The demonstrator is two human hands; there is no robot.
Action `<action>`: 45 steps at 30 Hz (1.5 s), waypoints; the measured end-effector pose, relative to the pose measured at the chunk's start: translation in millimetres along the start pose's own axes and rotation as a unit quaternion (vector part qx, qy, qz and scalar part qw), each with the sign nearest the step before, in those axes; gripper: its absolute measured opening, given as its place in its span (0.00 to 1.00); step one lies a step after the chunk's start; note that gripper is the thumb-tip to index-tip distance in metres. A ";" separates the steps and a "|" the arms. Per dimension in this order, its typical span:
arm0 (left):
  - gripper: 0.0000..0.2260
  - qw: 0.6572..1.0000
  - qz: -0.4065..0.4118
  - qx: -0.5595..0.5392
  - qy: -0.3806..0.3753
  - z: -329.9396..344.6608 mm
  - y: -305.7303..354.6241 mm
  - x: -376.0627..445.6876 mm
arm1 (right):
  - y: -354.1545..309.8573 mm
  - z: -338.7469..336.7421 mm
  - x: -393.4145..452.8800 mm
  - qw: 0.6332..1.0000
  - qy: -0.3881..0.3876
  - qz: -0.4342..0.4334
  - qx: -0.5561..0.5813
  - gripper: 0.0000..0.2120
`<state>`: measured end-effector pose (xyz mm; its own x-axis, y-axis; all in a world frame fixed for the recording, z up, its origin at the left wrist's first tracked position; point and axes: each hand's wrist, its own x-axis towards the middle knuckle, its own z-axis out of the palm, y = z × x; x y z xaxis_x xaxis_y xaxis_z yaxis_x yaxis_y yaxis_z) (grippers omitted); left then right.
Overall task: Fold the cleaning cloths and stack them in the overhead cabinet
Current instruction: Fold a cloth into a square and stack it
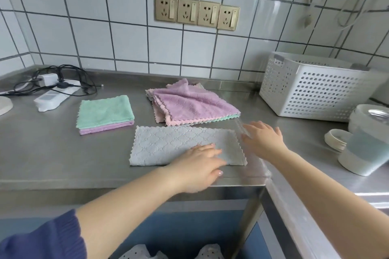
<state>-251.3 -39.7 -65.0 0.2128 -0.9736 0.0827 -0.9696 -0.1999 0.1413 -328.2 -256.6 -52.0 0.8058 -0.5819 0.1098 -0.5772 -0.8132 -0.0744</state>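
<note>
A grey cleaning cloth [185, 143] with a quilted diamond pattern and zigzag edges lies folded in half, a long rectangle, near the front edge of the steel surface [52, 153]. The left hand [200, 166] presses flat on its near right part, grip wide, fingers straight. The right hand [263, 136] touches its right edge, fingers spread, holding nothing.

Your steel desk [52, 153] has a grey cloth [168, 145] lying flat near the front edge. Behind it sits a loose pile of cloths [189, 105], purple on top, with a folded stack [105, 114] to its left, green over purple. A power strip [52, 99] and cables are far left, a white perforated basket [315, 90] far right.
</note>
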 end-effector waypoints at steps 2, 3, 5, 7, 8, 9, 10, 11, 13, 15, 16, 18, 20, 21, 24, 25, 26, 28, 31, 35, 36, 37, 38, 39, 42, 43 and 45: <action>0.20 1.000 0.017 0.007 -0.022 7.9 24.7 10.1 | 8.8 -4.7 -4.9 1.000 0.001 -0.003 0.016 0.16; 0.21 0.999 0.015 0.011 -0.030 11.6 35.3 16.0 | 15.2 -7.2 -9.6 1.000 0.003 -0.005 0.021 0.14; 0.24 0.999 -0.017 0.012 -0.042 17.6 45.4 22.7 | 20.0 -9.8 -15.1 0.999 0.011 -0.020 0.024 0.10; 0.28 0.997 -0.054 0.022 -0.047 22.1 52.9 29.4 | 23.4 -11.4 -19.1 0.999 0.013 -0.025 0.023 0.10; 0.30 0.996 -0.068 0.036 -0.047 24.0 55.8 32.5 | 23.7 -11.8 -20.2 0.999 0.009 -0.024 0.026 0.11; 0.31 0.994 -0.080 0.054 -0.043 25.5 59.4 35.4 | 24.3 -11.7 -22.0 0.999 0.003 -0.022 0.028 0.13; 0.33 0.993 -0.089 0.071 -0.037 26.6 61.4 38.2 | 24.2 -11.0 -23.5 0.999 -0.001 -0.024 0.026 0.13; 0.33 0.991 -0.097 0.082 -0.026 26.3 63.0 40.1 | 24.3 -9.4 -25.0 1.000 0.000 -0.028 0.014 0.15; 0.31 0.991 -0.103 0.079 0.011 22.4 63.4 40.9 | 24.5 -5.6 -27.8 0.998 0.007 -0.043 -0.037 0.18; 0.27 0.993 -0.092 0.047 0.064 13.8 58.5 35.8 | 23.7 -2.8 -29.6 0.995 0.012 -0.065 -0.074 0.22; 0.24 0.992 -0.080 0.016 0.098 10.4 53.5 31.9 | 22.5 -1.9 -30.0 0.994 0.010 -0.075 -0.076 0.24; 0.19 0.978 -0.060 -0.072 0.185 4.5 42.6 20.2 | 18.9 -0.4 -28.9 0.994 0.008 -0.098 -0.045 0.28; 0.14 0.950 -0.072 -0.154 0.264 -1.2 33.7 5.4 | 15.6 0.5 -27.4 0.992 0.025 -0.124 0.016 0.29; 0.11 0.933 -0.088 -0.192 0.292 -3.8 28.9 -4.1 | 11.6 0.9 -25.5 0.986 0.049 -0.145 0.060 0.28; 0.10 0.895 -0.121 -0.265 0.338 -9.7 14.2 -27.0 | -5.1 -4.8 -23.7 0.957 0.107 -0.180 0.201 0.18; 0.12 0.891 -0.129 -0.269 0.343 -11.0 8.3 -33.1 | -12.0 -8.7 -23.1 0.949 0.100 -0.166 0.249 0.15; 0.13 0.887 -0.139 -0.273 0.345 -11.4 2.1 -38.4 | -19.8 -12.5 -22.6 0.938 0.086 -0.152 0.300 0.12; 0.13 0.875 -0.167 -0.297 0.344 -13.0 -12.0 -49.4 | -36.4 -16.6 -17.6 0.903 0.044 -0.130 0.407 0.07; 0.14 0.857 -0.207 -0.334 0.334 -11.9 -30.4 -63.6 | -60.7 -17.3 -9.1 0.864 0.020 -0.127 0.487 0.08; 0.19 0.839 -0.252 -0.373 0.306 -7.5 -50.7 -81.2 | -95.0 -12.3 3.9 0.849 0.022 -0.132 0.512 0.04; 0.19 0.835 -0.260 -0.381 0.299 -6.7 -53.0 -83.0 | -99.8 -10.8 6.4 0.854 0.030 -0.132 0.503 0.04; 0.18 0.833 -0.268 -0.382 0.297 -5.5 -59.5 -85.4 | -107.2 -8.7 10.7 0.862 0.041 -0.131 0.488 0.05; 0.17 0.839 -0.278 -0.366 0.291 -5.8 -63.1 -88.1 | -113.2 -7.5 13.6 0.869 0.052 -0.126 0.475 0.06; 0.15 0.849 -0.287 -0.339 0.286 -4.8 -67.8 -89.8 | -118.3 -6.5 16.3 0.878 0.059 -0.119 0.460 0.06; 0.10 0.876 -0.297 -0.248 0.287 -4.4 -82.7 -97.0 | -133.9 -1.6 26.2 0.906 0.036 -0.101 0.409 0.05; 0.09 0.883 -0.299 -0.231 0.278 -4.2 -87.9 -100.0 | -139.3 1.4 30.6 0.918 0.021 -0.097 0.385 0.05; 0.07 0.897 -0.301 -0.207 0.249 -5.8 -95.0 -103.7 | -147.6 5.9 37.1 0.937 0.001 -0.095 0.336 0.05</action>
<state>-180.5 80.9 -81.2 0.8108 -0.5114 0.2846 -0.5541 -0.5142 0.6547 -212.3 -158.2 -42.8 0.8850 -0.4264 0.1871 -0.2080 -0.7214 -0.6606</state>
